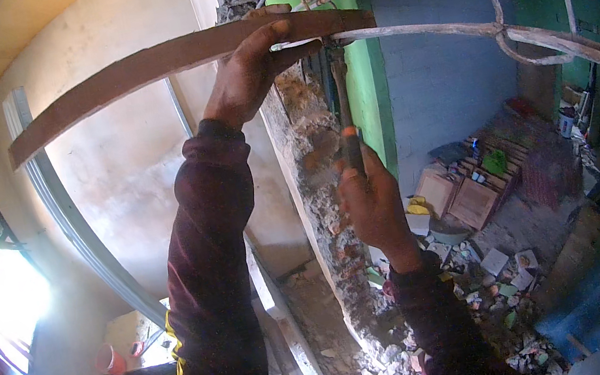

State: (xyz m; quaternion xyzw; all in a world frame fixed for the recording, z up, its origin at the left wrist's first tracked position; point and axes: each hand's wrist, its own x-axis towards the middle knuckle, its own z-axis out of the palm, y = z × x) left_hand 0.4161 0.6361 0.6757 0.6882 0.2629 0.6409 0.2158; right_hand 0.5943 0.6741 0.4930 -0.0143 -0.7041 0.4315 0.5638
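Observation:
Overhead, a long brown board [135, 69] reaches from the left to the bent rebar [416, 28]. My left hand [241, 81] is closed round the board close to its right end, beside a rebar tip. Just below and to the right, my right hand [372, 203] grips the dark handle of what looks like a hammer [344, 103]. It has a metal shaft and an orange band, and it points upward. Its upper end meets the underside of the board and rebar, where its shape is hard to make out. Behind both hands rises a rough, broken masonry column [318, 160].
Rubble [506, 287] covers the floor at the lower right, with wooden panels [475, 201] piled beyond. Long pale metal profiles [62, 205] lean at the left, near a bright window [6, 295]. A red bucket [110, 360] stands at the lower left. More rebar crosses the upper right.

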